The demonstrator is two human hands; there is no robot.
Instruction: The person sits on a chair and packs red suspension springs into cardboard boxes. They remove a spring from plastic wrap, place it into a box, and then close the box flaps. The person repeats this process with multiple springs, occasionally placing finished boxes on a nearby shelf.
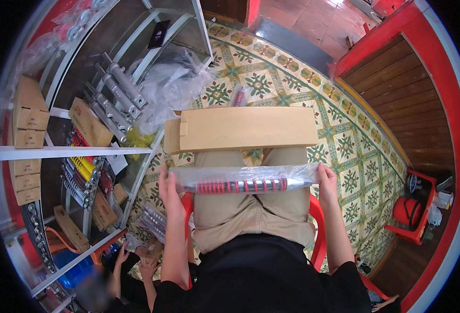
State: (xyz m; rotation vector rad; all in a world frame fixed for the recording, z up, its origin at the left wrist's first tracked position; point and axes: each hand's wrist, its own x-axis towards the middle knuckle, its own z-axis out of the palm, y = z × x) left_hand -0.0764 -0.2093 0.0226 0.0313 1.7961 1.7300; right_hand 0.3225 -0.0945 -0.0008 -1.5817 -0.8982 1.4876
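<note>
A long shock absorber [240, 185] with a red coil spring lies crosswise above my thighs, inside a clear plastic bag [261, 171]. My right hand [328, 183] pinches the bag's right end between thumb and fingers. At the other end, my left hand [170, 194] holds the bag, its fingertips partly hidden by the plastic. Just beyond, a long brown cardboard box [248, 128] rests across my knees, with an end flap standing out at its left.
Left, a metal-framed shelf [73, 152] holds silver fork tubes [120, 86], coloured shock absorbers [84, 169] and cartons [30, 112]. Crumpled plastic [172, 78] spills beside it. Another person's hands [147, 267] are at lower left. A red chair [415, 208] bearing items stands right.
</note>
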